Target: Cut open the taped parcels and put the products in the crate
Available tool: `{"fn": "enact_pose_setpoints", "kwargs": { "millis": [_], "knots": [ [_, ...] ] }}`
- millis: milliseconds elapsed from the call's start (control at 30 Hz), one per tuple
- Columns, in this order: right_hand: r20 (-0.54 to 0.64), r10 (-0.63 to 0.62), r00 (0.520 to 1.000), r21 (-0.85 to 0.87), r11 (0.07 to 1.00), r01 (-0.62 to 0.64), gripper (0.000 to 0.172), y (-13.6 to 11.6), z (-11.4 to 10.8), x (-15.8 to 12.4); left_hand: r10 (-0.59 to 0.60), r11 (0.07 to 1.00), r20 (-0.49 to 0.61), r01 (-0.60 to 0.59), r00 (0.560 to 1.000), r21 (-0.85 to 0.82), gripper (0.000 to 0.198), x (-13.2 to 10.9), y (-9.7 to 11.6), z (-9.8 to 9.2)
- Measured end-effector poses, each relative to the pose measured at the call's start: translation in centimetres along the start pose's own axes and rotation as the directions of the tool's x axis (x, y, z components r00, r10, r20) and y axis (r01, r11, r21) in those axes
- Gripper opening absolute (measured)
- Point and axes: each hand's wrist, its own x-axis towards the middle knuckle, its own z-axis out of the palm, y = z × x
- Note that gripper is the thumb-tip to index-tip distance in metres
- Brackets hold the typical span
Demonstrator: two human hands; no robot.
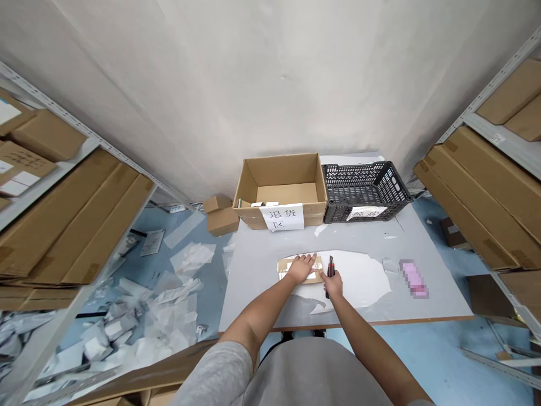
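A small flat cardboard parcel lies on a white plastic sheet in the middle of the grey table. My left hand rests flat on the parcel, fingers stretched out. My right hand grips a red and black utility knife, its tip pointing away from me beside the parcel's right end.
An open cardboard box with a paper label and a black plastic crate stand at the table's far edge. A pink blurred object lies to the right. Shelves with cartons flank both sides. White packaging litters the blue floor at the left.
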Motion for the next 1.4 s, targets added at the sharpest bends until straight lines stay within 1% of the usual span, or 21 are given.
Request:
{"fn": "enact_pose_setpoints", "kwargs": {
  "millis": [67, 133, 200, 267, 400, 500, 600, 767, 867, 1067, 1267, 1400],
  "knots": [
    [-0.024, 0.016, 1.0, 0.005, 1.0, -0.016, 0.044, 0.0, -0.2, -0.3, 0.016, 1.0, -0.001, -0.016, 1.0, 0.019, 0.064, 0.1, 0.1, 0.5],
    [-0.02, -0.008, 1.0, 0.059, 0.998, 0.009, 0.045, 0.0, -0.6, -0.6, 0.04, 0.999, -0.007, -0.04, 0.999, 0.026, 0.061, 0.2, 0.2, 0.9],
    [0.031, -0.064, 0.997, 0.13, 0.99, 0.059, 0.047, 0.4, -1.1, -1.0, 0.061, 0.998, -0.001, -0.061, 0.998, 0.026, 0.06, 0.3, 0.3, 1.3],
    [0.103, -0.085, 0.991, 0.155, 0.986, 0.069, 0.051, 0.8, -1.6, -1.4, 0.068, 0.997, 0.009, -0.068, 0.998, 0.035, 0.059, 0.3, 0.4, 1.5],
    [0.22, -0.014, 0.975, 0.137, 0.99, -0.017, 0.054, 1.2, -2.1, -1.7, 0.046, 0.997, 0.005, -0.047, 0.999, 0.059, 0.06, 0.3, 0.5, 1.6],
    [0.261, 0.02, 0.965, 0.156, 0.986, -0.063, 0.053, 0.9, -2.2, -1.5, 0.04, 0.996, -0.002, -0.04, 0.999, 0.075, 0.061, 0.1, 0.5, 1.6],
    [0.283, 0.028, 0.959, 0.159, 0.984, -0.075, 0.051, 0.5, -2.3, -1.2, 0.044, 0.992, -0.002, -0.043, 0.999, 0.117, 0.062, 0.1, 0.5, 1.6],
    [0.28, 0.014, 0.96, 0.127, 0.991, -0.051, 0.044, 0.7, -2.5, -1.6, 0.059, 0.97, -0.009, -0.055, 0.998, 0.238, 0.061, 0.0, 0.5, 1.8],
    [0.265, 0.005, 0.964, 0.118, 0.992, -0.037, 0.042, 0.9, -2.4, -2.0, 0.055, 0.961, -0.021, -0.048, 0.998, 0.271, 0.061, -0.1, 0.5, 2.0],
    [0.239, 0.007, 0.971, 0.134, 0.99, -0.04, 0.041, 0.4, -2.0, -2.1, 0.056, 0.972, -0.039, -0.046, 0.998, 0.231, 0.061, -0.1, 0.4, 2.4],
    [0.249, 0.028, 0.968, 0.093, 0.994, -0.052, 0.04, 0.6, -2.2, -2.4, 0.046, 0.977, -0.037, -0.037, 0.998, 0.208, 0.061, -0.1, 0.4, 2.5],
    [0.251, 0.039, 0.967, 0.073, 0.996, -0.059, 0.037, -0.1, -2.3, -2.1, 0.056, 0.985, -0.056, -0.046, 0.997, 0.169, 0.062, 0.0, 0.2, 2.4]
  ]
}}
